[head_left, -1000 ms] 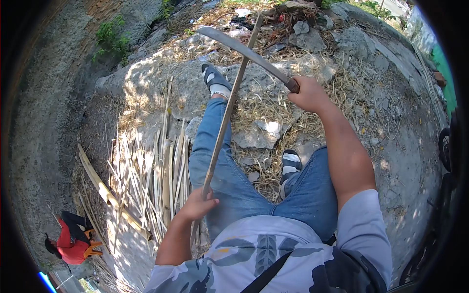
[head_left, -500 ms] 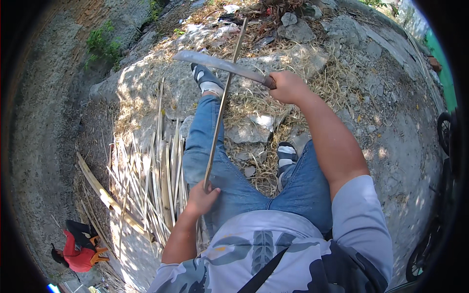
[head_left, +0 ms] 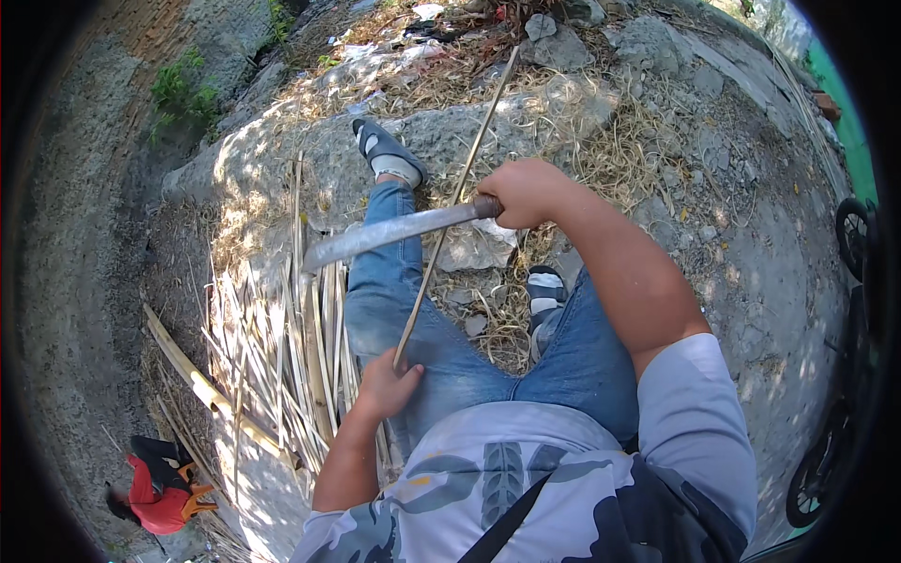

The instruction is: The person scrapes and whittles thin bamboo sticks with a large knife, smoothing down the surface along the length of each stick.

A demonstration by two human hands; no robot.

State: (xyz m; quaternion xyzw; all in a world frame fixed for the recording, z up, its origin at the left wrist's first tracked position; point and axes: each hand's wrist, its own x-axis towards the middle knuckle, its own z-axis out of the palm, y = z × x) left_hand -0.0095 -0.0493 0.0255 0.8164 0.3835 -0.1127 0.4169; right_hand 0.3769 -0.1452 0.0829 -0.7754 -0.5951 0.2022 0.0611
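My right hand [head_left: 526,190] grips the handle of a long grey blade [head_left: 389,235], which points left and lies across a thin bamboo strip [head_left: 460,192]. My left hand [head_left: 385,387] holds the near end of that strip against my left thigh. The strip runs up and away over my outstretched left leg in blue jeans toward the stony ground. My feet wear dark sandals with white socks.
A pile of split bamboo strips [head_left: 282,347] lies on the ground at my left, with a thicker bamboo pole [head_left: 192,380] beside it. A person in red [head_left: 155,497] crouches at lower left. A motorbike wheel [head_left: 849,230] stands at the right edge. Rocks and dry shavings surround my legs.
My right hand has drawn the blade down along the strip toward me. The blade now sits lower and nearer my knee than before. My left hand stays on the strip's near end.
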